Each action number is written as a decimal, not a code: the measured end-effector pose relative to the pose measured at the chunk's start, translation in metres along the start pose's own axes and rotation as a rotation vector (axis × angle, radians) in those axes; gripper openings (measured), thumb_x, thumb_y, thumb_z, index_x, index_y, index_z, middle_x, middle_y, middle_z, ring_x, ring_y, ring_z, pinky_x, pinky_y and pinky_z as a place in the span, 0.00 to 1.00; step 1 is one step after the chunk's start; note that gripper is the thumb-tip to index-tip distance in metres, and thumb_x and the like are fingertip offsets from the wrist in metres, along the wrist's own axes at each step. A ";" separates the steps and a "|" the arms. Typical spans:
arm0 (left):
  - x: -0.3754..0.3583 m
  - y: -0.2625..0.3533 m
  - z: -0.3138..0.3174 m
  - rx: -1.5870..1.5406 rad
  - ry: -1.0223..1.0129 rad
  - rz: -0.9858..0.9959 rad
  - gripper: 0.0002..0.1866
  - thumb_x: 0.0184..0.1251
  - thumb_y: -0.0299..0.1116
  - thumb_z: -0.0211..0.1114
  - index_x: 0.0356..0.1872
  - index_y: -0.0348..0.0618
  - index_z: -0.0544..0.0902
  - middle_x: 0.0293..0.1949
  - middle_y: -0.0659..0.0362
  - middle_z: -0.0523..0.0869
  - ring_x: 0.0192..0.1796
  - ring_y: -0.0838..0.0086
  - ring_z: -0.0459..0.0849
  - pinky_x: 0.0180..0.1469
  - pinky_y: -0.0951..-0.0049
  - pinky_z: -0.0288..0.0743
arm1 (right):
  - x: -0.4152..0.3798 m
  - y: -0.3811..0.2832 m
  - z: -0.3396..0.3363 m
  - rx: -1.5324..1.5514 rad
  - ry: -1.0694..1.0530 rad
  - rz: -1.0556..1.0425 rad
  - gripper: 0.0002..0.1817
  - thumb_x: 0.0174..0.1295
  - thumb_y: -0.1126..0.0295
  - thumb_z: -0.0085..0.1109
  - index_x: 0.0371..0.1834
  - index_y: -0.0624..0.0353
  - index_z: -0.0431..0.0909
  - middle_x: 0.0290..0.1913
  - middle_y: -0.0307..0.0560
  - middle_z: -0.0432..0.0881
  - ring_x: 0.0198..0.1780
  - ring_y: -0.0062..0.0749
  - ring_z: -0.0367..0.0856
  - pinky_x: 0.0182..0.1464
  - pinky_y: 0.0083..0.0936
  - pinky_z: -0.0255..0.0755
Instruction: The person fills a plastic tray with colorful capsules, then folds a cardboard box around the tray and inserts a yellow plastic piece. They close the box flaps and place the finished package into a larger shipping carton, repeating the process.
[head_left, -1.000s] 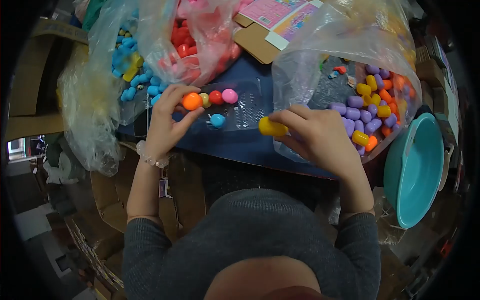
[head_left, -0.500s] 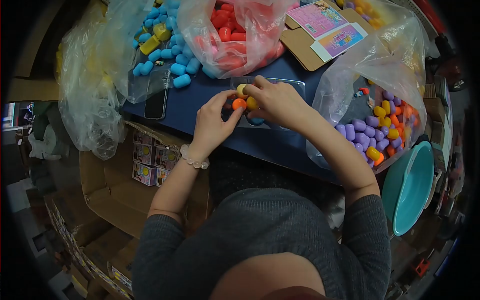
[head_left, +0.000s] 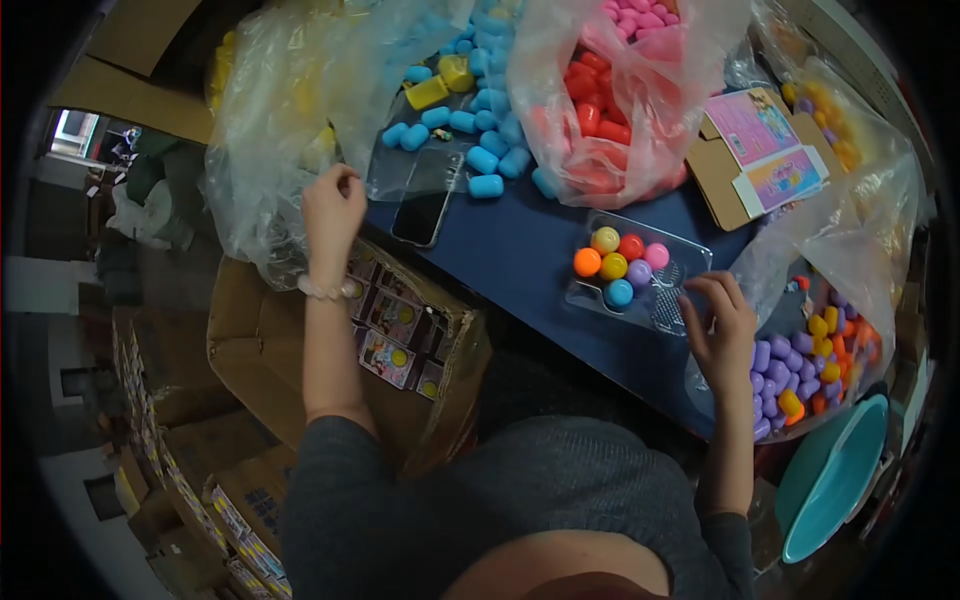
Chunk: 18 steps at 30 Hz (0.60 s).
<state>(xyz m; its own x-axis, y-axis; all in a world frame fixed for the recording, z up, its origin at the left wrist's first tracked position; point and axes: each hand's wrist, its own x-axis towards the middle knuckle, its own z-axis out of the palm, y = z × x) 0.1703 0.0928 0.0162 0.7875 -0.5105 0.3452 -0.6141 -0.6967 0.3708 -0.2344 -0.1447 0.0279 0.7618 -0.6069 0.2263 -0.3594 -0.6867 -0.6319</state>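
Note:
Several round capsules in different colours, such as the orange one (head_left: 587, 262) and the blue one (head_left: 619, 292), sit clustered in the left part of a clear plastic tray (head_left: 640, 222) on the dark blue table. My right hand (head_left: 722, 325) is beside the tray's right end, fingers curved and apart, with nothing visible between them. Away to the left, my left hand (head_left: 333, 210) is raised in front of a clear plastic bag (head_left: 265, 130) with yellow showing through. Its fingers curl in towards the thumb, and no object shows in them. A beaded bracelet (head_left: 327, 287) circles that wrist.
Blue capsules (head_left: 487, 187), a phone (head_left: 421, 215) and a bag of red capsules (head_left: 600, 130) lie behind. A printed carton (head_left: 752, 125) is at the back right. Purple capsules (head_left: 778, 375) fill a bag near a teal basin (head_left: 835, 480). An open cardboard box (head_left: 260, 365) holds small printed boxes.
Both hands have left the round capsules in the tray. My left hand has gone left to the plastic bag; my right hand has moved right and opened. The view has swung left.

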 end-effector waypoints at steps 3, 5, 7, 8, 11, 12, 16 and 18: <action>0.092 -0.137 0.014 0.115 -0.099 0.105 0.12 0.65 0.31 0.59 0.43 0.35 0.85 0.30 0.51 0.88 0.34 0.69 0.88 0.37 0.69 0.79 | -0.021 0.001 -0.004 0.035 0.009 0.059 0.06 0.58 0.77 0.65 0.37 0.61 0.80 0.38 0.45 0.79 0.24 0.29 0.75 0.26 0.22 0.68; 0.120 -0.140 0.015 -0.096 -0.275 0.040 0.15 0.65 0.34 0.59 0.47 0.36 0.84 0.37 0.48 0.87 0.38 0.64 0.88 0.41 0.64 0.79 | -0.028 0.001 0.000 0.032 0.018 0.079 0.04 0.59 0.78 0.64 0.36 0.62 0.80 0.37 0.44 0.79 0.23 0.25 0.74 0.25 0.20 0.67; 0.147 -0.144 0.026 -0.317 -0.457 -0.020 0.18 0.66 0.36 0.59 0.52 0.37 0.83 0.43 0.46 0.87 0.43 0.60 0.88 0.44 0.60 0.80 | -0.032 0.000 0.004 0.039 0.028 0.103 0.04 0.59 0.79 0.64 0.36 0.62 0.80 0.36 0.44 0.79 0.23 0.25 0.74 0.25 0.20 0.67; 0.161 -0.146 0.036 0.114 -0.184 0.172 0.21 0.65 0.40 0.62 0.55 0.39 0.81 0.48 0.45 0.86 0.47 0.56 0.86 0.49 0.57 0.78 | -0.031 -0.002 0.006 0.034 0.035 0.108 0.04 0.59 0.79 0.64 0.36 0.62 0.80 0.36 0.44 0.79 0.23 0.25 0.74 0.25 0.20 0.67; 0.164 -0.103 0.023 0.639 -0.067 0.181 0.31 0.63 0.46 0.65 0.64 0.44 0.73 0.62 0.46 0.76 0.61 0.54 0.75 0.62 0.56 0.69 | -0.033 -0.013 0.010 0.025 0.031 0.132 0.04 0.59 0.79 0.64 0.36 0.62 0.80 0.37 0.45 0.80 0.23 0.26 0.75 0.25 0.20 0.68; 0.162 -0.084 0.017 0.744 -0.227 0.002 0.37 0.62 0.49 0.66 0.71 0.48 0.66 0.71 0.47 0.68 0.72 0.55 0.66 0.71 0.58 0.61 | -0.033 -0.016 0.010 0.019 0.029 0.110 0.04 0.59 0.80 0.64 0.36 0.62 0.80 0.37 0.45 0.80 0.23 0.26 0.76 0.25 0.20 0.68; 0.156 -0.109 0.039 0.716 -0.236 0.149 0.36 0.59 0.50 0.68 0.67 0.46 0.70 0.65 0.47 0.74 0.66 0.53 0.71 0.67 0.56 0.65 | -0.035 -0.017 0.008 0.005 0.010 0.116 0.05 0.58 0.80 0.64 0.36 0.62 0.80 0.37 0.45 0.80 0.25 0.28 0.79 0.26 0.21 0.71; 0.154 -0.134 0.040 0.716 -0.231 0.236 0.36 0.57 0.50 0.70 0.65 0.44 0.73 0.61 0.46 0.77 0.63 0.52 0.75 0.64 0.55 0.68 | -0.035 -0.016 0.010 0.008 0.010 0.102 0.05 0.58 0.80 0.64 0.36 0.61 0.80 0.37 0.45 0.80 0.25 0.30 0.79 0.26 0.22 0.72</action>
<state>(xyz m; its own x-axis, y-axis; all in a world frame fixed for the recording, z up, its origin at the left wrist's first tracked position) 0.3758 0.0878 -0.0152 0.6795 -0.7222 0.1291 -0.6455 -0.6722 -0.3626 -0.2501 -0.1088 0.0229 0.7163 -0.6775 0.1674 -0.4306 -0.6178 -0.6579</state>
